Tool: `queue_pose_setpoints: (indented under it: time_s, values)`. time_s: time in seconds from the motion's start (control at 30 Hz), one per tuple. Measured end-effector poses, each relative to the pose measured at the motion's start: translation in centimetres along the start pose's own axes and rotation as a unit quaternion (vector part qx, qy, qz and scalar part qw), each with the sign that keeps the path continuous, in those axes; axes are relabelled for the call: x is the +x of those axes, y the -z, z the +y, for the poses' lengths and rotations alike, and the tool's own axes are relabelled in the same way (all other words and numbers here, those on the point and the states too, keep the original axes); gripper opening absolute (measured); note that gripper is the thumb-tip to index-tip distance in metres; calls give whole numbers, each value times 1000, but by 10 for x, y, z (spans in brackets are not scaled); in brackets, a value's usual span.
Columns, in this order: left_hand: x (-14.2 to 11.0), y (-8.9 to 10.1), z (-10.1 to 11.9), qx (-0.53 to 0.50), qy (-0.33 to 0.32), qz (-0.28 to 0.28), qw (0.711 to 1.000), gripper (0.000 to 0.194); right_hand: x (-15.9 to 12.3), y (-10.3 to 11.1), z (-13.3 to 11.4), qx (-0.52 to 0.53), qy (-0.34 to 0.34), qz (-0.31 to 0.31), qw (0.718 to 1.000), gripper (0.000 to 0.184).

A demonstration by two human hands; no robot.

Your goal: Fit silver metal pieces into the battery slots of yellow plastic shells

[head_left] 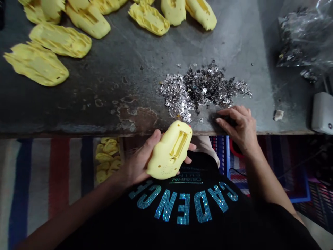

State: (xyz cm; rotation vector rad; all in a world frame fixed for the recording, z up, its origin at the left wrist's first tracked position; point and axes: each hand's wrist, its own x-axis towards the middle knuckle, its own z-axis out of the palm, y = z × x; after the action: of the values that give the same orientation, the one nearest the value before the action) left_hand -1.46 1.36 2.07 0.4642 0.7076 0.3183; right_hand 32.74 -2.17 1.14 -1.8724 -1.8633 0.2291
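Observation:
My left hand (145, 156) is wrapped around a yellow plastic toy shell (161, 152), just below the table's front edge. The shell's outer face is up, with an oblong battery compartment, small screw holes and a cluster of tiny holes at its lower end. On the table's edge, my right hand (240, 125) rests with thumb and forefinger drawn close together and the other fingers curled. Whatever lies between those fingertips is too small or hidden to make out. Just beyond that hand spreads a pile of small silvery metal battery contacts (205, 86).
Several more yellow shells (39, 64) lie at the table's far left and top middle. A clear bag of metal pieces (293, 41) and a white device (322, 113) are at the right. Below the table are a container of yellow shells (108, 156) and a blue crate (222, 152).

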Motion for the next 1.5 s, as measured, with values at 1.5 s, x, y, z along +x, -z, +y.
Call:
queue_pose_setpoints:
  time_s: [1.5]
  values:
    - [25,-29,-2,-108,28,-108,988,62,-18,23,-33,131,128,80,980,13]
